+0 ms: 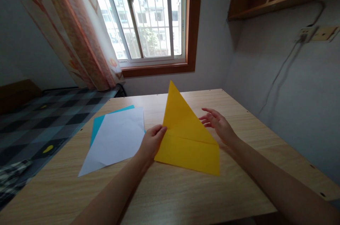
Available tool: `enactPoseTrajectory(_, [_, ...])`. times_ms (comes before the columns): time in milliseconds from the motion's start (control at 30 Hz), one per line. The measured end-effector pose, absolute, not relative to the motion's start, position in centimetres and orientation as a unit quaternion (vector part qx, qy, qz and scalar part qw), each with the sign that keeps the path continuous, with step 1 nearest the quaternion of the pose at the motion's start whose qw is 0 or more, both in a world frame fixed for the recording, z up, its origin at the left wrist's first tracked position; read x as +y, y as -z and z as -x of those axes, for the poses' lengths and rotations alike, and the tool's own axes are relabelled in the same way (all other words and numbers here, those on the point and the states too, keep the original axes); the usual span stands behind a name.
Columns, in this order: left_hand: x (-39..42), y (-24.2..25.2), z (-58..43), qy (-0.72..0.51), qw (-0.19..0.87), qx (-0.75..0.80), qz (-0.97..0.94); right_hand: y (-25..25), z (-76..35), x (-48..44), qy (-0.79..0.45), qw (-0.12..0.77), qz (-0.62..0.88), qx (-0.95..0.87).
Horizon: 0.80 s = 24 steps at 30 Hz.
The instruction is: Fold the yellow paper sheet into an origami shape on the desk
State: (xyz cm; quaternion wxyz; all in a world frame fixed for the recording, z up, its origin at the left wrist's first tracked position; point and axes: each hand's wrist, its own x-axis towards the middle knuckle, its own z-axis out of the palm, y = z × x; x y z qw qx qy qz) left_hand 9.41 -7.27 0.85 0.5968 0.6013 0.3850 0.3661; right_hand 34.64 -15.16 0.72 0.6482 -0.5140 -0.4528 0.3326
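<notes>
A yellow sheet of paper (183, 122), folded to a point at the top with a crease running across its lower part, is held up above the table. My left hand (154, 140) pinches its left edge, thumb in front and the other fingers partly hidden behind. Close to the slanted right edge, my right hand (216, 124) has its fingers apart and slightly curled. The fingertips are near or partly behind the paper; whether they touch it I cannot tell.
On the left of the wooden table (148, 196), a white sheet (117, 136) lies over a blue sheet (98, 125). Beyond the table's left edge is a bed with a checked cover (63, 111). A window (148, 16) and curtain (77, 23) are behind; a cable (278, 72) hangs on the right wall.
</notes>
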Motion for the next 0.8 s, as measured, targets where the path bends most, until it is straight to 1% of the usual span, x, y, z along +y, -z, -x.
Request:
enactPoseTrajectory(133, [-6.5,-1.2,-9.3,-0.465,0.615,0.389,-0.504,-0.6,-34.2,-15.0,-0.374,0.626,0.513,-0.454])
enactPoseTrajectory(267, [-6.0,-0.8,-9.3,-0.510,0.614,0.380,-0.468,-0.8,-33.4,-15.2,-0.424,0.617,0.477,-0.461])
enactPoseTrajectory(400, [-6.2,-0.6,-9.5,-0.508,0.624,0.363,-0.469,-0.6,-33.4,-15.1,-0.429,0.617,0.487,-0.446])
enactPoseTrajectory(567, [-6.4,-0.5,-9.5,-0.489,0.630,0.354,-0.488,0.8,-34.5,-14.4,-0.399,0.633,0.517,-0.416])
enactPoseTrajectory(800, [-5.5,-0.1,-8.9,-0.455,0.586,0.385,-0.548,1.3,-34.8,-14.0,-0.433,0.655,0.493,-0.375])
